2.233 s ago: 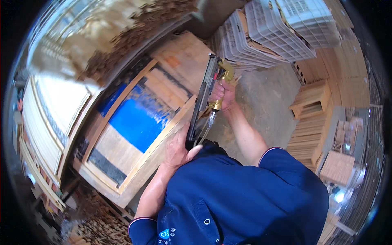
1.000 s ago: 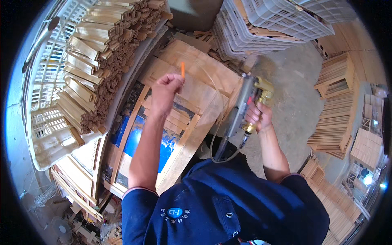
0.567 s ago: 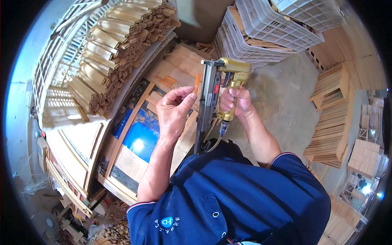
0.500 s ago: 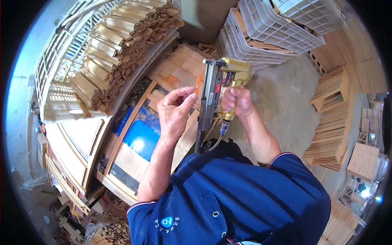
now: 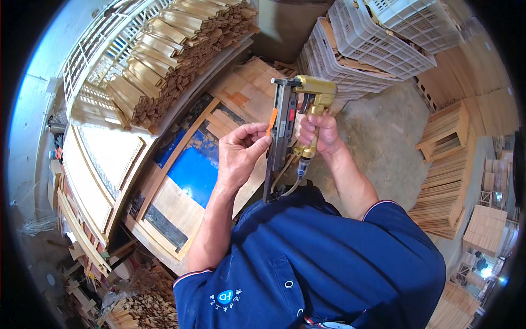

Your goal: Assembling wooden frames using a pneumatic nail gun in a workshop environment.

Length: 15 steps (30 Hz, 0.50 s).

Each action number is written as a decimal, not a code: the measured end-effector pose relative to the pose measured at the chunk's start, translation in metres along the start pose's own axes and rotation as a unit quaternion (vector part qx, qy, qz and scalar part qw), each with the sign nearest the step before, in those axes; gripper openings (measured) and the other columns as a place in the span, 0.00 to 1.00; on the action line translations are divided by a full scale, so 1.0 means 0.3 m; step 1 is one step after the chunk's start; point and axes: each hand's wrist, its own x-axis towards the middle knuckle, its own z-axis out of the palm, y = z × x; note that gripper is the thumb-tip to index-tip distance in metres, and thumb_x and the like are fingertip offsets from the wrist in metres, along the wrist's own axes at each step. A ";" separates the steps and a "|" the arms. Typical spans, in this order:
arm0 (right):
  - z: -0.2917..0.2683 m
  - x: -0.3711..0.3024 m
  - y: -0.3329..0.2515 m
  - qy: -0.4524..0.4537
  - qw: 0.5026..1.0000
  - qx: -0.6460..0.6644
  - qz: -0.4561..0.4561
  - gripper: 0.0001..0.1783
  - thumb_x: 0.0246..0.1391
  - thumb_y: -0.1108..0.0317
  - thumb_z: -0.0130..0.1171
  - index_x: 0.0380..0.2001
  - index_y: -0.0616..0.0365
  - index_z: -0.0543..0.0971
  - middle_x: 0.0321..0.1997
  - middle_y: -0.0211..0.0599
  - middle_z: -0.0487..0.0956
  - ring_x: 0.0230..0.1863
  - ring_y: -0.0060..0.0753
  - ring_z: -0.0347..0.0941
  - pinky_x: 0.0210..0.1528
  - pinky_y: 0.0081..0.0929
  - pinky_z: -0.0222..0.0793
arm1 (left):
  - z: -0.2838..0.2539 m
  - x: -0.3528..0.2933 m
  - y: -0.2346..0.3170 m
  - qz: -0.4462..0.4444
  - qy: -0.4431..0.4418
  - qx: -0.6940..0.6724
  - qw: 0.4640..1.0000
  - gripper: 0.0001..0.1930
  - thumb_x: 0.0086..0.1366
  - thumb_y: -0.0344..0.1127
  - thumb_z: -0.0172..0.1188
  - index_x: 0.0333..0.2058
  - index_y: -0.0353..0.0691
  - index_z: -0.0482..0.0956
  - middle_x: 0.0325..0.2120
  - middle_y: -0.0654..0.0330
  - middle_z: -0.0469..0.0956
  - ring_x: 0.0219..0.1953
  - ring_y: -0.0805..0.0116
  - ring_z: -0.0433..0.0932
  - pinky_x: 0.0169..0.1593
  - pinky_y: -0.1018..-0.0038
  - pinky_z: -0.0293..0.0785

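Observation:
My right hand [image 5: 318,131] is wrapped round the handle of a gold-coloured pneumatic nail gun [image 5: 319,90], its long dark magazine [image 5: 281,123] running down toward my waist. An air hose [image 5: 301,169] joins the bottom of the handle. Between the thumb and fingers of my left hand [image 5: 241,151] is pinched a narrow orange strip [image 5: 272,119], close against the magazine's left side. Whether the strip touches the magazine I cannot tell. Below both hands lies a workbench [image 5: 235,88] with a blue panel [image 5: 193,174] framed by wooden strips.
A big stack of thin wooden slats [image 5: 159,66] lies by a white slatted crate at upper left. White plastic crates [image 5: 378,46] are piled at the upper right. Rows of wooden pieces [image 5: 441,181] stand on the floor at right. Wood scraps [image 5: 145,301] fill the lower left.
My left hand has moved slightly right and down, bringing the orange strip from beside the magazine up against its edge. My right hand still holds the nail gun. The view has shifted slightly.

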 end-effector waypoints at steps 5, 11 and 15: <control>0.044 -0.008 0.020 -0.011 1.000 -0.022 0.011 0.25 0.56 0.64 0.67 0.55 0.60 0.72 0.22 0.25 0.69 0.19 0.24 0.69 0.24 0.29 0.66 | -0.059 -0.032 0.011 -0.014 -0.028 0.063 0.998 0.13 0.62 0.22 0.68 0.46 0.30 0.83 0.33 0.64 0.83 0.35 0.80 0.80 0.44 0.81 0.79; 0.087 0.011 0.031 -0.024 0.998 -0.047 0.017 0.25 0.57 0.64 0.67 0.54 0.61 0.72 0.22 0.25 0.68 0.19 0.24 0.68 0.24 0.28 0.66 | -0.113 -0.082 -0.008 -0.003 0.003 0.049 0.999 0.12 0.62 0.23 0.67 0.45 0.30 0.83 0.32 0.64 0.84 0.34 0.80 0.80 0.42 0.82 0.79; 0.094 0.021 0.048 -0.044 0.998 -0.037 0.031 0.25 0.57 0.65 0.67 0.54 0.61 0.72 0.22 0.25 0.68 0.19 0.24 0.68 0.23 0.28 0.66 | -0.098 -0.128 -0.015 -0.005 0.014 0.013 1.000 0.11 0.63 0.24 0.66 0.44 0.28 0.83 0.34 0.61 0.85 0.34 0.79 0.81 0.43 0.81 0.81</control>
